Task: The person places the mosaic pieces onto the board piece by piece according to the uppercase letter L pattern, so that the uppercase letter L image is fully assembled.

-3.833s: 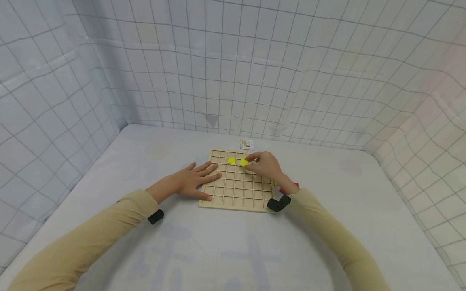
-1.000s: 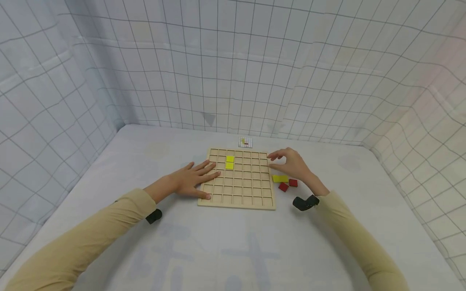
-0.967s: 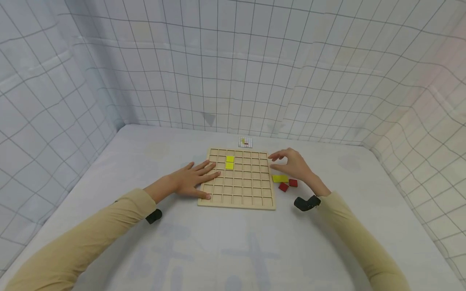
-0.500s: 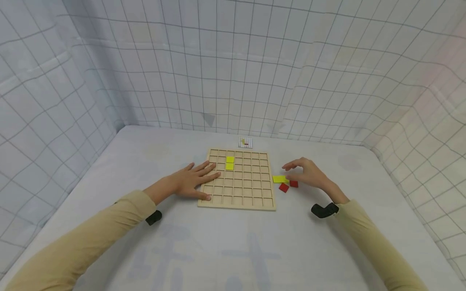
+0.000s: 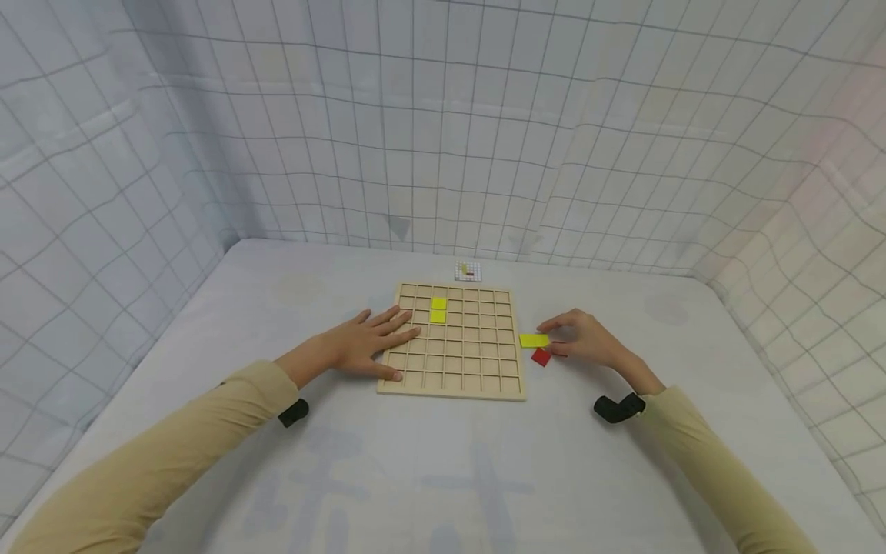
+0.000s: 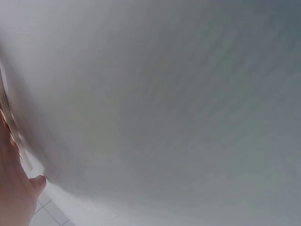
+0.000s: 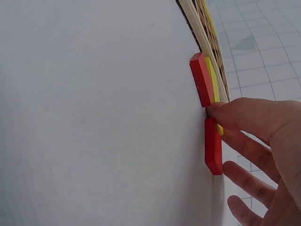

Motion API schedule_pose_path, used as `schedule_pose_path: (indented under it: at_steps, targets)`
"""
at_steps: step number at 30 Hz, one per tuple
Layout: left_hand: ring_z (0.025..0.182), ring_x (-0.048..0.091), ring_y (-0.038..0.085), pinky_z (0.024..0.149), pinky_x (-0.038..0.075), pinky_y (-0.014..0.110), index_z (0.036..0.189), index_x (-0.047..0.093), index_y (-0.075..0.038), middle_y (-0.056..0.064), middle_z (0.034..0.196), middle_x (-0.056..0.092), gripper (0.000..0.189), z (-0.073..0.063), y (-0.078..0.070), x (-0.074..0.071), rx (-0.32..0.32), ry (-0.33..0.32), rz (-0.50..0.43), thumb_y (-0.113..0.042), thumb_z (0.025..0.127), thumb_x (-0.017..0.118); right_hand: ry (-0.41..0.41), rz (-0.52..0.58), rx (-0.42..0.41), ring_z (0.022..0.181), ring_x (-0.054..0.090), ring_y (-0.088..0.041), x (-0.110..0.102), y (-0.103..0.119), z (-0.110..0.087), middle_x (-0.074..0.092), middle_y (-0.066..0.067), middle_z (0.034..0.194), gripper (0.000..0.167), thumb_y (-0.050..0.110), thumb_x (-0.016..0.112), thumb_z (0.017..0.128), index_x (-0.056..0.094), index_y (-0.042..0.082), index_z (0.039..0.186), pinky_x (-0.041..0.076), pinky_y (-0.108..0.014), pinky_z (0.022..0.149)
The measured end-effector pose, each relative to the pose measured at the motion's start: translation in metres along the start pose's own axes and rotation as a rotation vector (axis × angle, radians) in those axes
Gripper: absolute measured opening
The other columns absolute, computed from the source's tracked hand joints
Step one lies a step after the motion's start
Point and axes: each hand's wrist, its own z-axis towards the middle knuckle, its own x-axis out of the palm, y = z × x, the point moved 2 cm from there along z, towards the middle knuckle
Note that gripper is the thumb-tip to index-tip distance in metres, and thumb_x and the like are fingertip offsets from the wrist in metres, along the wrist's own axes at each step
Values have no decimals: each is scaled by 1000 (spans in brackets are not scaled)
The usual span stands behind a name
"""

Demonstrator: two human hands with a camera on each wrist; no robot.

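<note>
My left hand (image 5: 367, 346) lies flat, fingers spread, on the left side of a wooden grid board (image 5: 450, 377); the left wrist view catches only part of that hand (image 6: 14, 183) at its edge. Two yellow tiles (image 5: 439, 310) sit one below the other in the board's cells. Right of the board, my right hand (image 5: 584, 338) has thumb and index finger around the near end of a long yellow piece (image 5: 533, 341), perhaps two tiles side by side. In the right wrist view, the thumb is between two red tiles (image 7: 201, 77), in front of the yellow piece (image 7: 214, 80).
A small printed grid card (image 5: 467, 271) with coloured cells lies beyond the board. White table (image 5: 415, 477) surrounds everything, and grid-patterned curtains (image 5: 484, 138) rise at the back and both sides.
The second yellow tile, earlier in my right hand, now sits below the first. That hand moved right and down to the loose tiles, its fingers closing around the yellow piece. My left hand stays put.
</note>
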Motion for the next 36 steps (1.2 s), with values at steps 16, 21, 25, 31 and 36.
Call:
schedule_pose_path:
  at_steps: [16, 21, 25, 31, 36]
  targets:
    - [150, -3, 32, 117, 12, 61, 156, 13, -25, 9, 163, -2, 86, 1, 0, 0, 11, 6, -1, -67, 90, 47, -60, -103, 77, 99, 55, -23, 2, -1, -6, 73, -6, 105, 32, 21, 76, 82, 73, 7, 110, 42, -38, 85]
    - [150, -3, 32, 116, 12, 61, 156, 13, -25, 9, 163, -1, 86, 1, 0, 0, 5, 7, -7, -67, 90, 48, -91, -117, 73, 95, 54, -22, 3, 2, -7, 73, -6, 101, 27, 20, 77, 80, 75, 7, 104, 41, -36, 82]
    - [150, -3, 32, 116, 11, 62, 156, 13, -25, 9, 163, -2, 86, 1, 0, -1, 7, 9, -3, -67, 89, 47, -111, -134, 67, 94, 55, -23, 3, 3, -7, 74, -7, 99, 27, 21, 77, 80, 75, 7, 102, 42, -37, 81]
    - [151, -4, 31, 117, 10, 61, 156, 13, -25, 8, 164, -2, 86, 2, 1, -1, -2, 10, 7, -69, 89, 46, -120, -170, 105, 95, 55, -22, 4, 4, -4, 72, -5, 100, 29, 26, 75, 82, 74, 9, 105, 44, -38, 81]
    - [151, -4, 31, 117, 9, 61, 156, 12, -26, 7, 164, -3, 87, 1, 1, 0, 4, 6, -1, -69, 89, 45, -166, -175, 107, 96, 58, -24, 5, 9, -2, 72, -7, 102, 29, 25, 73, 82, 74, 9, 106, 47, -41, 81]
